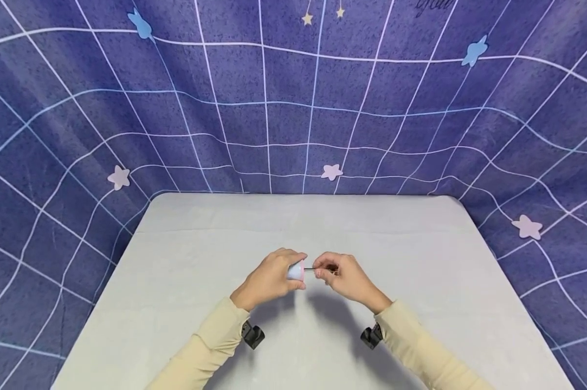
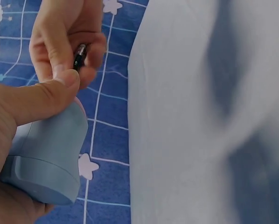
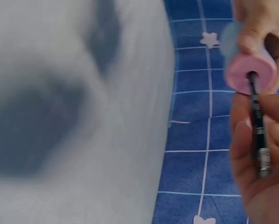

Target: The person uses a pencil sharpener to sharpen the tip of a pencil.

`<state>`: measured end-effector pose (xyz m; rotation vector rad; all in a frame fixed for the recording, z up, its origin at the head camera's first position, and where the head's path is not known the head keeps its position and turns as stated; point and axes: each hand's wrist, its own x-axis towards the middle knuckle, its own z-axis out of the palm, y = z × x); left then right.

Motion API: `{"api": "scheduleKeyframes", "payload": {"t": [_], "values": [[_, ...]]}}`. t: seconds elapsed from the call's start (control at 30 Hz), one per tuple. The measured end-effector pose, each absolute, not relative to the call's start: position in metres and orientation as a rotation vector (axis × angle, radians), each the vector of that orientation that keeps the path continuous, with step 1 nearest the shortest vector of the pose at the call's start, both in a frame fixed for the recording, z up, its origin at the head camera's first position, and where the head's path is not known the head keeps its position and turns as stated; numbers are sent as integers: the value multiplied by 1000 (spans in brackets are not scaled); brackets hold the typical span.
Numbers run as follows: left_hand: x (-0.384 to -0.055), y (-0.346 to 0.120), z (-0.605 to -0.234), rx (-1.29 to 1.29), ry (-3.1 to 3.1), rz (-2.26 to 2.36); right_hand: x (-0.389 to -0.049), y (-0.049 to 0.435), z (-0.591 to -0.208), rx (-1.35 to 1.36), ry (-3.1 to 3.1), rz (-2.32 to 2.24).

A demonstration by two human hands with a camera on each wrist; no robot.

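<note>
My left hand [image 1: 271, 275] grips a light blue pencil sharpener [image 1: 295, 271] with a pink end, above the table. Its rounded blue body [image 2: 51, 140] shows in the left wrist view, with the thumb lying along it. In the right wrist view the pink face [image 3: 237, 77] has a dark round hole. A thin black pencil [image 3: 257, 119] with pale lettering has its tip in that hole. My right hand [image 1: 348, 279] pinches this pencil between thumb and fingers, close to the sharpener. The pencil's tip inside is hidden.
Below both hands lies a table with a white cloth [image 1: 200, 238]. A purple-blue curtain [image 1: 293, 124] with grid lines and stars hangs behind it and at the sides. Small black devices [image 1: 253, 336] are strapped at both wrists.
</note>
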<state>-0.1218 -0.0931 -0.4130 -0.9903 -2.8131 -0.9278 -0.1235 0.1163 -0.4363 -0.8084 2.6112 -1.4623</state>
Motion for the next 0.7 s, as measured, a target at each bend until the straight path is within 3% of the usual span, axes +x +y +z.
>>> {"api": "scheduleKeyframes", "payload": {"t": [0.27, 0.53, 0.7], "values": [[-130, -93, -405, -955, -2819, -985, -128, 120, -448, -1490, 2959, -1498], [-130, -97, -394, -940, -2905, -1326, -135, 121, -449, -2302, 3257, -1060], [-131, -98, -391, -946, -2929, -1461, -136, 118, -449, -2401, 3345, -952]]}}
